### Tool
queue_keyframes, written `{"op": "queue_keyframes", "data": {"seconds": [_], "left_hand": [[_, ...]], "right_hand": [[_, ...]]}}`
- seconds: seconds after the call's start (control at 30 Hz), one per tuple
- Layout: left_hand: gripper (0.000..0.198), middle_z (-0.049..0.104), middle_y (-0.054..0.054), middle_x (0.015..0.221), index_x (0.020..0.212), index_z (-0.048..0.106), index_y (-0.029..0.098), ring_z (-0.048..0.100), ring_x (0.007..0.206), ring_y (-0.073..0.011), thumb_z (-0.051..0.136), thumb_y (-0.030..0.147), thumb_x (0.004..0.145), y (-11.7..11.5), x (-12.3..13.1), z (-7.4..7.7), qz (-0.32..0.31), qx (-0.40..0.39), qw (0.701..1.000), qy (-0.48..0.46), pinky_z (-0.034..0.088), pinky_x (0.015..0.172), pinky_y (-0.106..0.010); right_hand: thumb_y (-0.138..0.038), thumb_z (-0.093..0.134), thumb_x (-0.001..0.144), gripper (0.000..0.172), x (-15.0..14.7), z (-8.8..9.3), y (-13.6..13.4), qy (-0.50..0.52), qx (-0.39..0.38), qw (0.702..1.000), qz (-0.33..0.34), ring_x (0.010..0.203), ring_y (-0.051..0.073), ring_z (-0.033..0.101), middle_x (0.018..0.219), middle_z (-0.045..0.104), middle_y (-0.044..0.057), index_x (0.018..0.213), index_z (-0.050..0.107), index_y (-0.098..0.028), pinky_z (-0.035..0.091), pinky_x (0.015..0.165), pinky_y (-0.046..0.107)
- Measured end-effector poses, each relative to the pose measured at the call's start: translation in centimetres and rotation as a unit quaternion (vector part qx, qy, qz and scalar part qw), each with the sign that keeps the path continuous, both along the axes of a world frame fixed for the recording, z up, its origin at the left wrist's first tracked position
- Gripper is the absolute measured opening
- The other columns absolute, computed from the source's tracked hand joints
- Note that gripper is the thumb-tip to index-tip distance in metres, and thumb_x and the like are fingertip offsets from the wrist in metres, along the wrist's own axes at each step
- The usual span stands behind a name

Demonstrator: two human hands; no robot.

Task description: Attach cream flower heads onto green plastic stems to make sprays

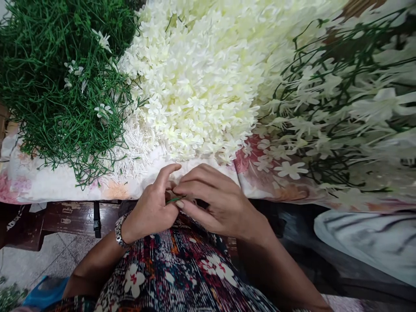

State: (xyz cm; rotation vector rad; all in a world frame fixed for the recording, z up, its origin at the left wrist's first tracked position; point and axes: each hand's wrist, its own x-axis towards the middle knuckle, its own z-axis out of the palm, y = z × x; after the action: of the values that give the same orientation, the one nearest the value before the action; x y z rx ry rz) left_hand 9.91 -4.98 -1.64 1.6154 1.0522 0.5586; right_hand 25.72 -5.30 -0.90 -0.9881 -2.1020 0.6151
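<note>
Low over the front edge of the cloth-covered table, my left hand (154, 206) is closed around a thin green plastic stem (173, 199), its index finger raised. My right hand (217, 197) meets it from the other side, thumb and fingertips pinched at the stem's end. Whether a smaller piece sits between those fingertips is hidden. Beyond my hands lies a large heap of white artificial flower petals (208, 82). A pile of thin white stamens (136, 145) spreads at its left front. Farther left, green plastic stems (61, 99) form a tangled mound with a few white blossoms on it.
White flowers on green stems (321, 117) crowd the table's right side. Floral cloth (74, 186) covers the tabletop. Below it, a brown wooden bench (68, 221) stands at left, near a blue plastic item (45, 292) on the floor. Pale striped fabric (367, 242) is at right.
</note>
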Motion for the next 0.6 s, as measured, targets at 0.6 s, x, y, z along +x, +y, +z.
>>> {"op": "queue_keyframes", "data": {"seconds": [0.6], "left_hand": [[0.013,0.052,0.001,0.06,0.083,0.055,0.016,0.048,0.051,-0.0071,0.042,0.015,0.081,0.2,-0.9,-0.9,0.138,0.103,0.985,-0.016,0.039,0.047,-0.019]], "right_hand": [[-0.014,0.047,0.077,0.02,0.1,-2.1,1.5,-0.164,0.105,0.949,-0.246,0.06,0.011,0.048,0.068,0.055,0.002,0.096,0.052,-0.017,0.036,0.054,0.024]]}}
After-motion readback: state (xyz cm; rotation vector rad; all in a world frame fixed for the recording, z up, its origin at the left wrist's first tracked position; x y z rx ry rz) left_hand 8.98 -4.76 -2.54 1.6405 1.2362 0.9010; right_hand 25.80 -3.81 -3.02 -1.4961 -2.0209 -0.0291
